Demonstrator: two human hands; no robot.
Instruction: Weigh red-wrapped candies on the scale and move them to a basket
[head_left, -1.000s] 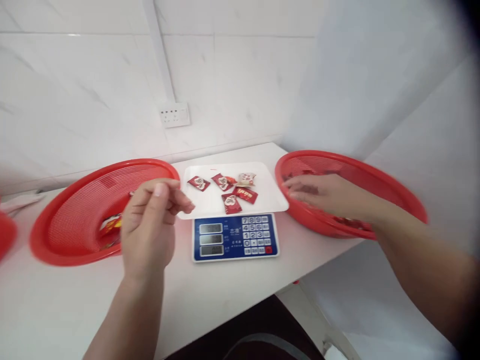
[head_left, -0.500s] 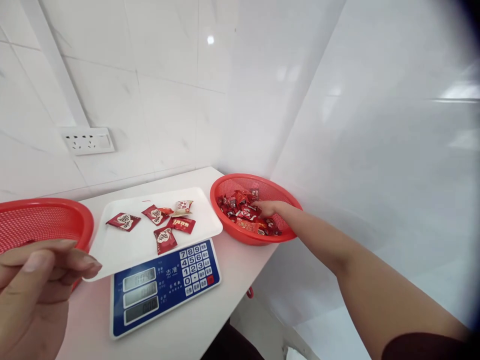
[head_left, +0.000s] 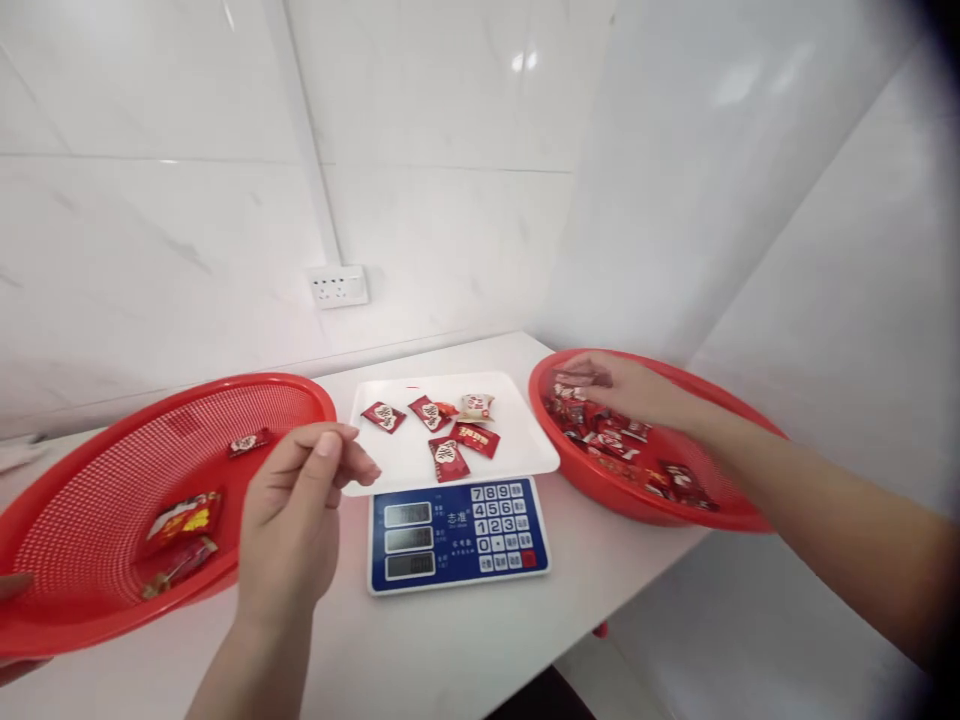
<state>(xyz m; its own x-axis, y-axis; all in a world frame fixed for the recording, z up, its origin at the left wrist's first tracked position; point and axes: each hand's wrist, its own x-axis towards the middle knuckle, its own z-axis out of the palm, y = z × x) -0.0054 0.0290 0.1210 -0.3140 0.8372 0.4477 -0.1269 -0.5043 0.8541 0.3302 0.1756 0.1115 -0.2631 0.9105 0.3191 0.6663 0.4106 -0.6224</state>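
My left hand (head_left: 300, 490) hovers by the near left corner of the white tray, its fingers curled and the thumb pressed to them, with nothing visible between. Over the candies (head_left: 611, 430) in the right red basket (head_left: 600, 495) is my right hand (head_left: 619, 385), palm down. Its fingers are blurred, so I cannot tell whether they hold a candy. Several wrapped candies (head_left: 448, 458), mostly dark red, lie on the white tray (head_left: 390, 462) of the scale. A cream-coloured packet (head_left: 476, 407) lies among them. Below the tray is the scale's blue keypad panel (head_left: 459, 540).
A second red basket (head_left: 52, 500) on the left holds a few wrapped packets (head_left: 184, 518). Another person's hand (head_left: 15, 588) grips its left rim. White tiled walls stand behind and to the right; a socket (head_left: 337, 287) is on the back wall. The table's front edge runs diagonally.
The view has swung left, showing more of the left basket and another person's hand. My right hand has risen from among the candies toward the basket's tray side. The tray's candies look the same.
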